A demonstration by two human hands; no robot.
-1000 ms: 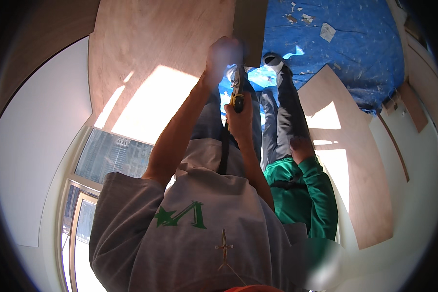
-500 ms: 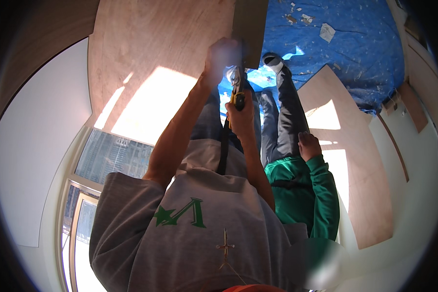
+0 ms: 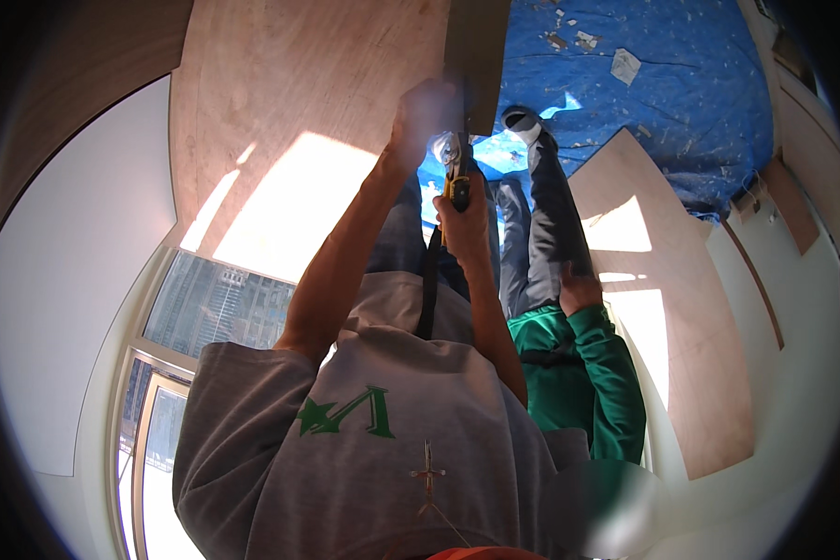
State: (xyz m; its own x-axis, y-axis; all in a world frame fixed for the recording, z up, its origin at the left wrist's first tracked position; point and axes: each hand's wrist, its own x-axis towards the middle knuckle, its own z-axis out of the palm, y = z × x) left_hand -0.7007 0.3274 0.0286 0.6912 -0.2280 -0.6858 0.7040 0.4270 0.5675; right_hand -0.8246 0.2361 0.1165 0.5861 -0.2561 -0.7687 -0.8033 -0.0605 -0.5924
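Observation:
My right hand (image 3: 463,224) is wrapped round a hand tool (image 3: 456,177) with a yellow and black handle and a silvery metal head. The tool points away from me, just below the corner of a grey-brown board strip (image 3: 474,65). My left hand (image 3: 424,117) is stretched farther out, at the near left edge of that strip. A whitish blur covers its fingers, so their grip cannot be made out. A large pale wood panel (image 3: 317,65) lies left of the strip, crossed by bright sunlight.
A co-worker in a green top (image 3: 560,373) is close on my right, one leg stretched forward. Blue sheeting (image 3: 644,121) with scraps covers the floor ahead. Another wood panel (image 3: 691,345) is at the right. A white panel (image 3: 84,280) and a window (image 3: 219,303) are at left.
My hands and the tool stay almost in place. The co-worker's hand has shifted slightly to the left and turned near the thigh.

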